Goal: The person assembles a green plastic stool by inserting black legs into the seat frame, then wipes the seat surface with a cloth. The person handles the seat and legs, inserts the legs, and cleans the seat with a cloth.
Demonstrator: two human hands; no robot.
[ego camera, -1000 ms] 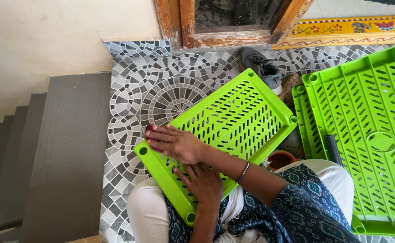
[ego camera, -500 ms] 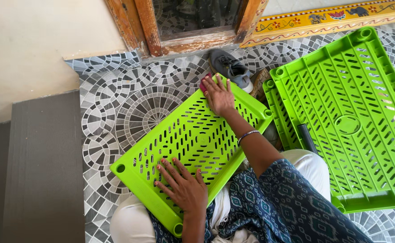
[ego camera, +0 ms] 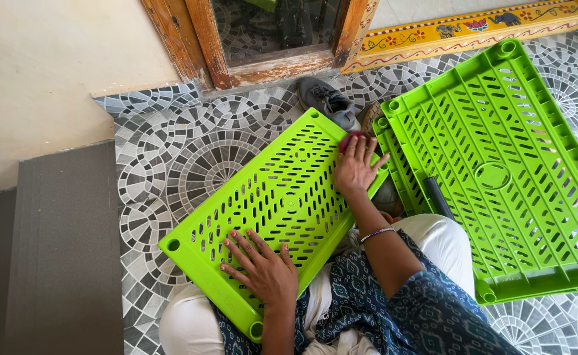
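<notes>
A bright green perforated plastic panel [ego camera: 282, 197] lies tilted across my lap. My left hand [ego camera: 262, 268] rests flat on its near end with fingers spread, holding nothing. My right hand [ego camera: 356, 167], with a thin bracelet on the wrist, presses on the panel's far right edge. A small pink-red pad [ego camera: 349, 140] shows under its fingertips; most of it is hidden by the fingers.
A larger green slotted panel [ego camera: 499, 177] lies ribbed side up on the patterned tile floor [ego camera: 170, 158] to my right, with a dark tube [ego camera: 437, 197] at its edge. A grey shoe [ego camera: 328, 102] sits by the wooden door frame [ego camera: 203, 39]. Grey stairs [ego camera: 58, 250] drop away on the left.
My right hand has slid with the pink pad from the panel's left corner across to its far right edge. My left hand has shifted toward the near left end.
</notes>
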